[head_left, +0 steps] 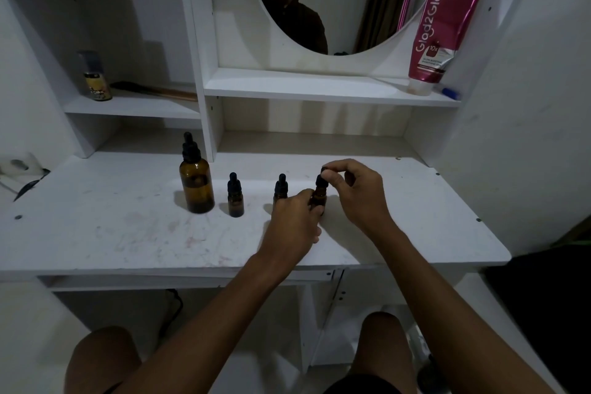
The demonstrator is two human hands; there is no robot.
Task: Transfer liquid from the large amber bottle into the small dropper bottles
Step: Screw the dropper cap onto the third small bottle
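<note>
We have four amber bottles in a row on the white desk (pixel 128 233). The large amber bottle (pixel 196 185) stands at the left end, capped with its dropper, untouched. Just right of it stands one small dropper bottle (pixel 236 200), then a second small bottle (pixel 281 189), partly hidden behind our left hand (pixel 295 227). The rightmost small bottle (pixel 319 197) is the one we are working on.

Our left hand closes around the body of that rightmost bottle, fingers pressed against its glass, holding it down on the desk. Our right hand (pixel 355 192) pinches the black dropper cap (pixel 323 177) between thumb and fingertips, at the top of the bottle. Whether the cap is loose or tight we cannot tell.

We judge these small bottles to be light, rigid and smooth, probably glass, so easy to tip and liable to crack if knocked over. The sound hold is low on the body, as the left hand has it. The cap's rubber bulb looks soft, so we do better gripping the stiff collar beneath it. The large bottle looks heavier and calls for a full grasp around its middle.
</note>
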